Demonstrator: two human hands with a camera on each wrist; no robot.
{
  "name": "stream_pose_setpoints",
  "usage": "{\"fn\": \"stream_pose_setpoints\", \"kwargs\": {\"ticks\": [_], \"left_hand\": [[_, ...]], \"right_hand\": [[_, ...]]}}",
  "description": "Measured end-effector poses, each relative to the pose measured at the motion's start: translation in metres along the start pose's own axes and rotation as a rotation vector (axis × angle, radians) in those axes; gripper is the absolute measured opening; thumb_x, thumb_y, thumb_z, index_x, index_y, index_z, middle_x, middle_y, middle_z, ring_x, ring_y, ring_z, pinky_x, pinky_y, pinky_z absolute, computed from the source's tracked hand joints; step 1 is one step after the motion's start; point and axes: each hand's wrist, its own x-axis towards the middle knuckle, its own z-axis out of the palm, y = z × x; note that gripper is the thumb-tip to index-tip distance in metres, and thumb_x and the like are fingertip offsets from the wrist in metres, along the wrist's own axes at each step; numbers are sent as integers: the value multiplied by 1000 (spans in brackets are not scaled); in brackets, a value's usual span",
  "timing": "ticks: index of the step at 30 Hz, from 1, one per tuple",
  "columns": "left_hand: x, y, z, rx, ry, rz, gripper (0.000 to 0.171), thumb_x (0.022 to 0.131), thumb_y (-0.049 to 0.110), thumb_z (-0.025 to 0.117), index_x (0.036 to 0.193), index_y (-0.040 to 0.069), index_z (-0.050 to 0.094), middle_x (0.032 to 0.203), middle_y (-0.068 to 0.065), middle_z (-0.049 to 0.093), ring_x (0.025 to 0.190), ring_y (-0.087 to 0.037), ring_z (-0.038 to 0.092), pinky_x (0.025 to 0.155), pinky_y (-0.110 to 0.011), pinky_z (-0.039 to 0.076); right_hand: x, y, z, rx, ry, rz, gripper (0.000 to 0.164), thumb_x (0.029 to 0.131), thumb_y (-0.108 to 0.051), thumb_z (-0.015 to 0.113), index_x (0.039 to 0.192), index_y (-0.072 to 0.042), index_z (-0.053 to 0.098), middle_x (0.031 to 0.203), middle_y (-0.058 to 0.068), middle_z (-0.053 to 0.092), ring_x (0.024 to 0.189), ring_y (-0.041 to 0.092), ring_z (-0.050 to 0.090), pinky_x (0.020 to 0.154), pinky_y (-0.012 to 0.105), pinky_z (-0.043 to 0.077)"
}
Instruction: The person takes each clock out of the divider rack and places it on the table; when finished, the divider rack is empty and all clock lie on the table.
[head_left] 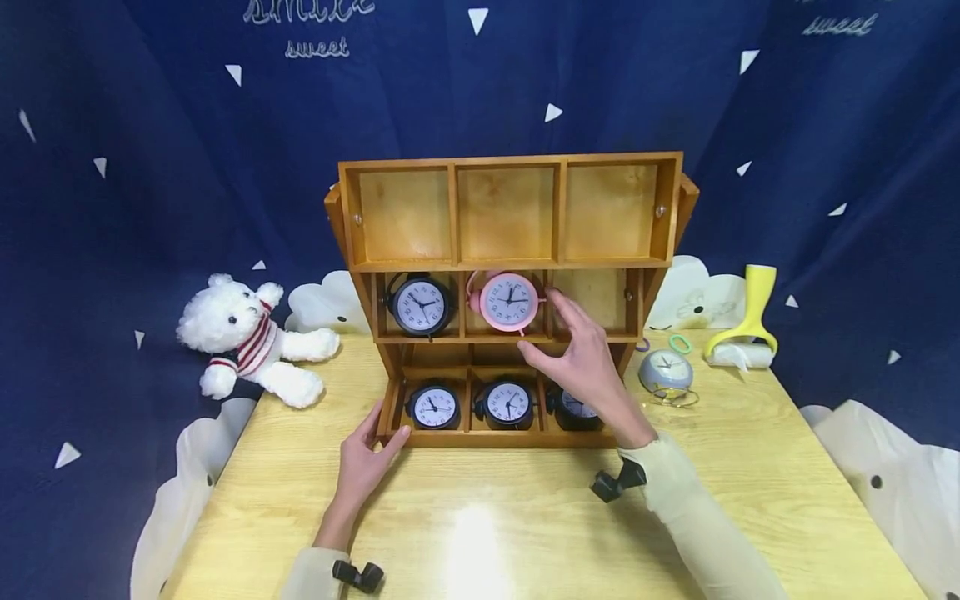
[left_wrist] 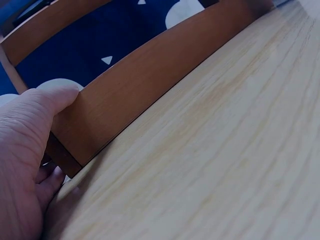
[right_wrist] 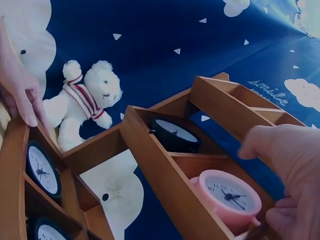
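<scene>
A three-tier wooden shelf (head_left: 510, 262) stands on the table, divided into compartments. My left hand (head_left: 363, 458) grips its lower left corner; in the left wrist view the thumb (left_wrist: 62, 95) lies on the front board and other fingers are around the side. In the middle tier's centre compartment sits a pink alarm clock (head_left: 509, 302), tilted back. My right hand (head_left: 577, 354) is just right of it, thumb and fingers spread, holding nothing. A black alarm clock (head_left: 420, 305) occupies the compartment to its left. Black clocks (head_left: 508, 405) fill the bottom tier, the right one partly behind my right hand.
A white teddy bear (head_left: 251, 333) in a striped sweater sits left of the shelf. At right are a grey-blue clock (head_left: 666, 372), thin gold-coloured wire (head_left: 675, 397), a green ring (head_left: 681, 344) and a yellow-handled lint roller (head_left: 752, 312). A blue curtain (head_left: 480, 83) hangs behind.
</scene>
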Motion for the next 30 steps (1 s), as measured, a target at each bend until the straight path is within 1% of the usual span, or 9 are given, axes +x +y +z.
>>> {"fn": "stream_pose_setpoints", "kwargs": {"ticks": [2,5,8,11,14,20,22,25,30], "left_hand": [[1,1,0,-6,-2,11,72,91,12,83,152,-4,49,153,-23,51,131,-37,59,102,-19,51],[2,2,0,-11,0,11,72,91,11,83,152,-5,49,152,-24,52,130,-37,59,102,-18,51],[2,2,0,-15,0,0,72,90,10,83,152,-5,49,152,-24,52,131,-37,59,103,-19,50],[1,3,0,-15,-4,-11,72,91,10,83,152,-4,48,154,-23,50,133,-38,58,104,-20,50],[1,3,0,-7,-7,-19,72,91,12,83,153,-3,49,155,-22,50,133,-38,58,104,-20,50],[1,3,0,-17,-9,-15,72,91,12,83,153,-3,48,155,-22,50,134,-38,57,105,-20,49],[2,2,0,-20,-10,-10,72,91,12,83,153,-3,48,154,-23,50,133,-38,57,104,-20,49],[2,2,0,-14,-9,-8,72,91,11,83,152,-4,49,154,-23,50,132,-38,58,103,-19,50],[2,2,1,-4,-5,-11,72,91,12,83,152,-3,49,155,-23,49,133,-38,58,103,-18,49]], "right_hand": [[7,-2,3,10,17,-38,79,81,-22,89,147,4,54,145,23,59,131,39,59,106,57,53],[15,-5,6,25,-6,-59,78,81,-21,89,148,1,54,142,20,61,125,36,62,100,55,56],[21,-8,10,26,-57,-41,78,82,-21,89,149,-4,53,138,16,63,121,33,62,96,53,58],[24,-8,14,2,-85,-23,78,79,-20,91,146,-4,55,132,16,64,118,32,62,96,52,58],[27,-9,19,-45,-97,-10,80,77,-19,93,145,-2,53,131,17,63,119,33,61,99,53,56],[32,-12,27,-191,-113,-18,91,75,-15,94,149,4,45,141,26,54,127,39,56,108,54,52],[33,-12,28,-232,-113,-27,93,75,-14,94,150,7,43,142,29,52,128,42,55,110,55,51],[34,-12,31,-261,-99,-43,95,74,-13,95,150,9,42,143,30,51,128,43,54,110,54,51],[35,-6,34,-275,-28,-129,92,72,-13,97,145,11,46,138,32,52,123,43,55,106,54,53]]}}
